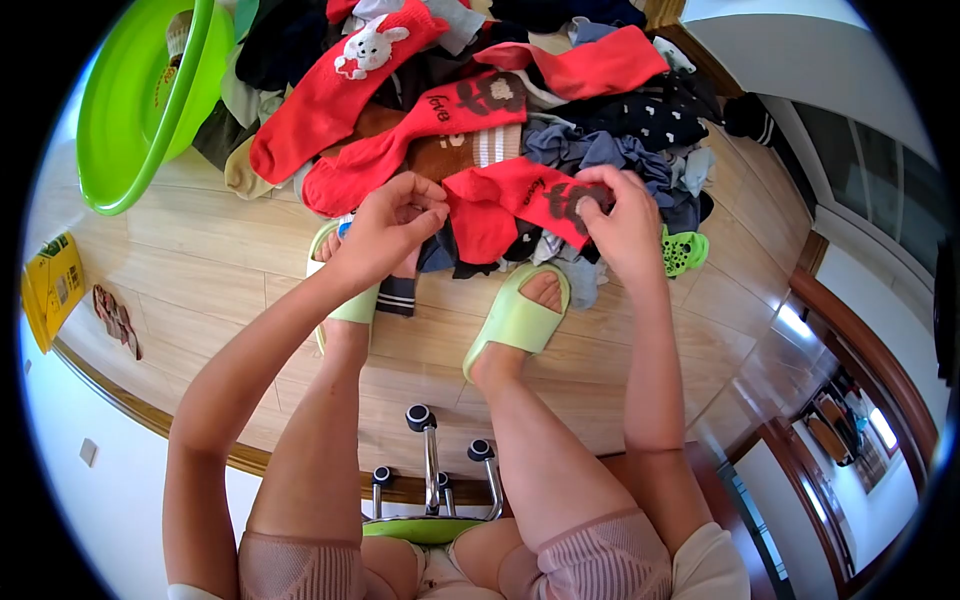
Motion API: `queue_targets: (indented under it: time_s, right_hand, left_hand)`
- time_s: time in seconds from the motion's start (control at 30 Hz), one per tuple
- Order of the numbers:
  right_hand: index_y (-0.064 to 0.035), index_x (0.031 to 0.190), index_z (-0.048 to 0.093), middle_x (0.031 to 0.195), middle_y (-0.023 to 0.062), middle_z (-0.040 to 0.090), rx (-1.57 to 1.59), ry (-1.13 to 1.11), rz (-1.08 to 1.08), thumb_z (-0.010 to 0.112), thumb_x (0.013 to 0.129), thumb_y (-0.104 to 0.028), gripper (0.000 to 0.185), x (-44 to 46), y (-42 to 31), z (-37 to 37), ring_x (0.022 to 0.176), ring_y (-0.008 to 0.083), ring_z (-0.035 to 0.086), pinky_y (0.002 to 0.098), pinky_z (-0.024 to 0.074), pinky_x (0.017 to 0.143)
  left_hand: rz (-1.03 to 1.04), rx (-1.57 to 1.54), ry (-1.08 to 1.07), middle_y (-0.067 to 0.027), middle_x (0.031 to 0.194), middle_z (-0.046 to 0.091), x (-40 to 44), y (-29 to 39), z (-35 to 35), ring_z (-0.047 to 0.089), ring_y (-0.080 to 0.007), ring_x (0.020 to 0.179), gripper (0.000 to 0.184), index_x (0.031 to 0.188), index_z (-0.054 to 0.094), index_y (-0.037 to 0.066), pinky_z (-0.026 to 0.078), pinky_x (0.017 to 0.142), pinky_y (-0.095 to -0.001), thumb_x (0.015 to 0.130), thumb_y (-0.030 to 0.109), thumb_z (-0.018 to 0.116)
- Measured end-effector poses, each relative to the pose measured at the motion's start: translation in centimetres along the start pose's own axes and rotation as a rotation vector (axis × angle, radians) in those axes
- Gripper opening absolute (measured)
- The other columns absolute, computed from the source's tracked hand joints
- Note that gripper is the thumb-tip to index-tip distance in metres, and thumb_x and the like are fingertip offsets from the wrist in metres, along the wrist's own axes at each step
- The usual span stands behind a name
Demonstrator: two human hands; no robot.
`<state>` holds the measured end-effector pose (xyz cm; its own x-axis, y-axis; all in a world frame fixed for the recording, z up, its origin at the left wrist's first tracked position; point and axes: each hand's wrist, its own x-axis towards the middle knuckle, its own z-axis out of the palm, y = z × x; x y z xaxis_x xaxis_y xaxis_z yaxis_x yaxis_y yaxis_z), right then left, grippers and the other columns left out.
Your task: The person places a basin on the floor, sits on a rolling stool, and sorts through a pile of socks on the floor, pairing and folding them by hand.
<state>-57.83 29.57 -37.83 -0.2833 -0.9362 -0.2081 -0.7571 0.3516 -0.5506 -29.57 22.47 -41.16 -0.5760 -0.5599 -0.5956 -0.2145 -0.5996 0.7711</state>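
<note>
A red sock [497,205] with a brown patterned cuff and dark "love" lettering lies over the near edge of a clothes pile. My right hand [625,228] grips its cuff between thumb and fingers. My left hand [398,228] is closed in a pinch beside the sock's other end; whether it holds any fabric is hidden. Just beyond is a similar red sock [390,145], also marked "love". Farther back lie a red sock with a white rabbit [325,100] and another red sock [600,65]. Brown striped fabric [460,150] shows between them.
A green basin [150,130] stands at the far left. Dark, grey and white clothes [640,150] spread across the wood floor, with a bright green item [684,250] at the right. My slippers [518,315] flank the pile's near edge. A yellow box [52,290] stands left.
</note>
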Motion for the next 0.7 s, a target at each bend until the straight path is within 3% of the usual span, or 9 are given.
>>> queue_targets:
  time_s: [0.03, 0.07, 0.17, 0.23, 0.3, 0.7]
  right_hand:
    - [-0.0082, 0.101, 0.066, 0.099, 0.0097, 0.062, -0.308, 0.117, -0.108, 0.067, 0.08, -0.01, 0.021, 0.1, -0.7, -0.1, 0.092, 0.029, 0.057, 0.0409, 0.0459, 0.084]
    - [-0.008, 0.099, 0.066, 0.096, 0.0122, 0.06, -0.383, 0.23, -0.12, 0.068, 0.079, -0.01, 0.021, 0.4, -1.5, -0.2, 0.095, 0.0338, 0.055, 0.0435, 0.0437, 0.088]
    - [-0.0085, 0.099, 0.067, 0.099, 0.0118, 0.062, -0.09, 0.184, -0.122, 0.069, 0.079, -0.012, 0.02, 2.2, -3.0, 0.9, 0.095, 0.0326, 0.056, 0.043, 0.0451, 0.086]
    - [-0.0093, 0.097, 0.067, 0.097, 0.0096, 0.062, 0.157, 0.067, -0.114, 0.07, 0.077, -0.008, 0.021, 3.3, -3.5, 2.8, 0.089, 0.031, 0.058, 0.0409, 0.0488, 0.078]
    - [-0.0098, 0.094, 0.066, 0.091, 0.0079, 0.059, -0.008, 0.223, -0.356, 0.072, 0.072, -0.007, 0.023, 4.0, -3.6, 4.8, 0.086, 0.0295, 0.057, 0.0394, 0.0494, 0.075]
    - [-0.0105, 0.081, 0.058, 0.08, 0.0063, 0.053, -0.128, 0.42, -0.431, 0.073, 0.069, -0.007, 0.019, 5.6, -3.3, 8.6, 0.077, 0.0274, 0.056, 0.0379, 0.0491, 0.066]
  left_hand:
    - [0.012, 0.034, 0.01, -0.0076, 0.104, 0.063, 0.3, 0.1, -0.1, 0.061, -0.012, 0.098, 0.019, 0.112, 0.054, 0.0, 0.049, 0.086, -0.0253, 0.093, 0.002, 0.057]
    - [0.024, 0.066, 0.02, -0.0069, 0.103, 0.063, 0.5, 0.2, -0.1, 0.06, -0.0114, 0.097, 0.018, 0.111, 0.055, -0.001, 0.049, 0.085, -0.025, 0.093, 0.001, 0.057]
    - [0.031, 0.082, 0.06, -0.0063, 0.1, 0.063, 0.8, 0.7, -0.1, 0.061, -0.0114, 0.094, 0.015, 0.108, 0.057, -0.001, 0.049, 0.083, -0.025, 0.093, 0.0, 0.057]
    - [0.06, 0.112, 0.076, -0.0058, 0.099, 0.063, 0.8, 0.5, 0.0, 0.061, -0.011, 0.091, 0.014, 0.107, 0.057, -0.001, 0.05, 0.081, -0.0249, 0.093, 0.0, 0.057]
    - [0.068, 0.112, 0.081, -0.0054, 0.098, 0.063, 0.9, 0.6, 0.0, 0.062, -0.0105, 0.089, 0.013, 0.106, 0.058, -0.001, 0.05, 0.08, -0.0246, 0.093, 0.001, 0.057]
    - [0.083, 0.092, 0.093, -0.0037, 0.091, 0.064, 0.9, 0.3, -0.7, 0.059, -0.0082, 0.081, 0.012, 0.103, 0.06, -0.001, 0.049, 0.075, -0.0231, 0.092, 0.002, 0.059]
